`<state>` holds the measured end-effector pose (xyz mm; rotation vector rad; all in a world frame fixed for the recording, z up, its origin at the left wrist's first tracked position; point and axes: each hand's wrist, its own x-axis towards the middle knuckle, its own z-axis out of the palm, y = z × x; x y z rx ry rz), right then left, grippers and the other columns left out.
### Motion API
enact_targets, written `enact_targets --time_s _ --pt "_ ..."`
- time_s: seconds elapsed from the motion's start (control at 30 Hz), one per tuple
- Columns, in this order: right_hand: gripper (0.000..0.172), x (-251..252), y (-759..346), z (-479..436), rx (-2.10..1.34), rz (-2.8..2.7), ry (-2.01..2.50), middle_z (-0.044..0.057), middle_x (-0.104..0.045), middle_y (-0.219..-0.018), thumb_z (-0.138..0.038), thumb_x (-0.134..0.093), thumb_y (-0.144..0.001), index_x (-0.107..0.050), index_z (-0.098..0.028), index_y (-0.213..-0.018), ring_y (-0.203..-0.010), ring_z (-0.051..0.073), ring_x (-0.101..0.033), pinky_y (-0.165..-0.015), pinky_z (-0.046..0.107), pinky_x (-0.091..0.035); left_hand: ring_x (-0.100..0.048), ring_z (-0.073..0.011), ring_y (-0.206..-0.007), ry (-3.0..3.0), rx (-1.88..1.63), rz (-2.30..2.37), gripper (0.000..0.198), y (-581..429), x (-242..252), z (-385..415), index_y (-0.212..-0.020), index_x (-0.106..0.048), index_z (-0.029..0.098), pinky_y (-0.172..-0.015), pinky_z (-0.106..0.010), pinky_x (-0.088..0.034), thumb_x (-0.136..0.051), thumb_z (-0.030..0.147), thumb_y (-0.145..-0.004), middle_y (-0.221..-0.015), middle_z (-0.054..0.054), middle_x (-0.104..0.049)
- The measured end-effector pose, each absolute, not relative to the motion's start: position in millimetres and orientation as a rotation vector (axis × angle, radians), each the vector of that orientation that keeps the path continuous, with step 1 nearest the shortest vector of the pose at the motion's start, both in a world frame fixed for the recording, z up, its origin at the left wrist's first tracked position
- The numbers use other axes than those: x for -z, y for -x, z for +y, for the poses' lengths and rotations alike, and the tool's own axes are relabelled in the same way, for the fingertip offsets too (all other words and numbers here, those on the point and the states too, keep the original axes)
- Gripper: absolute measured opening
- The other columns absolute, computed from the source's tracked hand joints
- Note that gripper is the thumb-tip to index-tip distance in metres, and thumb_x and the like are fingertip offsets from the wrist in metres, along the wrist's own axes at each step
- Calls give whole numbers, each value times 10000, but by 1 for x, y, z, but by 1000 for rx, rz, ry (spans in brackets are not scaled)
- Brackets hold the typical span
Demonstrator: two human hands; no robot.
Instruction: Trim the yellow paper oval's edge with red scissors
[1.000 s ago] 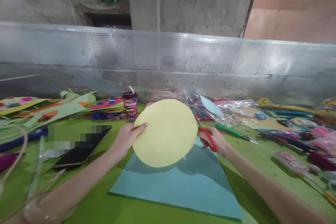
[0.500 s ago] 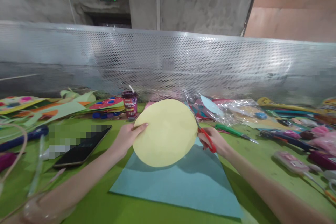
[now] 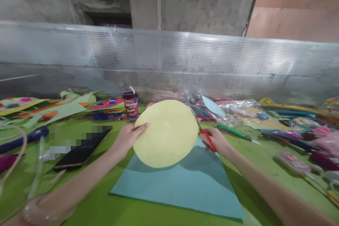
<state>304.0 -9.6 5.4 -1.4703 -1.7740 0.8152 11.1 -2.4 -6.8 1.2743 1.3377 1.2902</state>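
Note:
A pale yellow paper disc (image 3: 166, 134) is held up in the middle, pinched at its left edge by my left hand (image 3: 129, 137), thumb on the near face. My right hand (image 3: 215, 141) grips a pair of red-handled scissors (image 3: 210, 141) by the handles. The scissor blades lie along the right edge of the disc and are partly hidden behind it. Below the disc, a light blue sheet of paper (image 3: 174, 190) lies on the green table (image 3: 92, 201).
To the left are a black phone (image 3: 84, 150) and a purple drink cup (image 3: 130, 106) with a straw. A green-handled craft knife (image 3: 238, 132) lies to the right, near clear plastic wrapping (image 3: 238, 111). A perforated metal panel (image 3: 169, 63) stands behind the table.
Almost nothing differs. The disc and both hands have shifted very slightly, and both grips stay the same.

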Motion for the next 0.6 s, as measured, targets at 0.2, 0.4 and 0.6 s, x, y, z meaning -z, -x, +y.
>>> enact_targets --time_s 0.2,0.4,0.6 --pt "252 -12 -303 -13 -814 -1772 1446 -42 -421 -363 -299 -442 -665 -388 -171 -455 -355 83 -434 -399 202 -384 -652 -249 -637 -1282 -1292 1338 401 -13 6 -4 -838 -637 122 -523 -303 -524 -634 445 -600 -769 -108 -699" --pt "205 -13 -302 -14 -889 -1788 1402 -42 -432 -395 -258 -446 -647 -390 -171 -470 -381 73 -415 -415 195 -391 -652 -238 -625 -1277 -1266 1338 362 -14 5 -5 -803 -642 131 -511 -286 -521 -637 431 -599 -756 -98 -701" --pt "186 -10 -304 -12 -899 -1805 1398 -43 -434 -403 -243 -441 -653 -396 -169 -488 -385 79 -430 -414 201 -397 -651 -255 -665 -1310 -1243 1345 411 -14 4 -6 -843 -627 126 -550 -309 -525 -631 457 -598 -791 -110 -697"
